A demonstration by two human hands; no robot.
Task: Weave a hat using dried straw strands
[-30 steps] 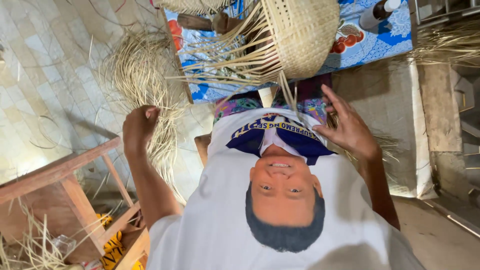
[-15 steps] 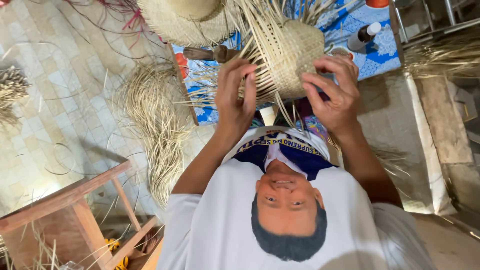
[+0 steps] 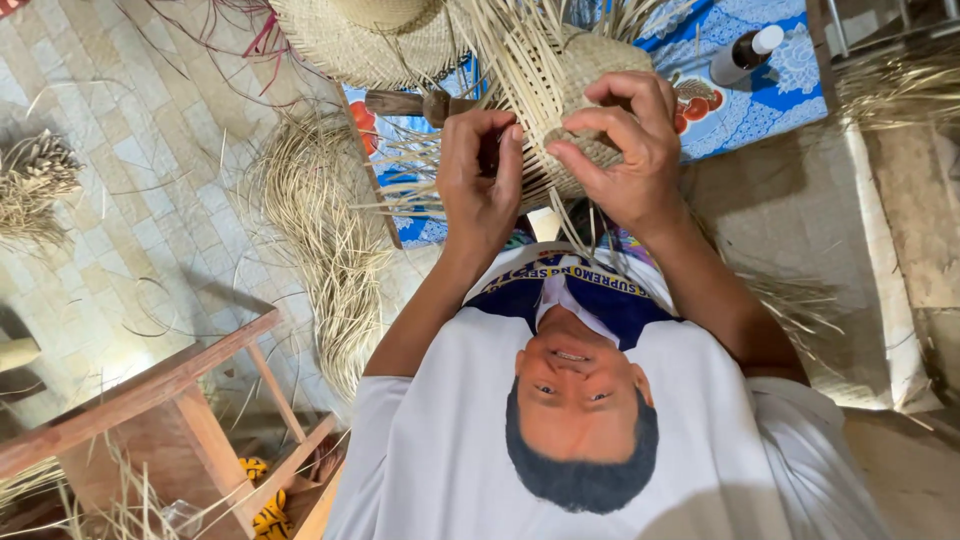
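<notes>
The pale tiled floor [image 3: 120,170] spreads out to the left, with a big heap of straw [image 3: 330,230] lying on it. A wooden frame [image 3: 170,390] stands near me on the left. On the far side, the worktop has a blue patterned cloth [image 3: 760,90] over it, which carries a straw hat [image 3: 370,35] and a small bottle [image 3: 740,55].

The half-woven basket [image 3: 600,65] is up in front of me over that cloth, its long axis running away from me. It lies just beyond both hands, and its unwoven edge points back towards me.

My right hand [image 3: 625,150] is nearer, its fingers clamped on the woven edge. My left hand [image 3: 480,190] is just beside it, fingers pinched together on the loose strands [image 3: 520,60] fanning out of the weave.
</notes>
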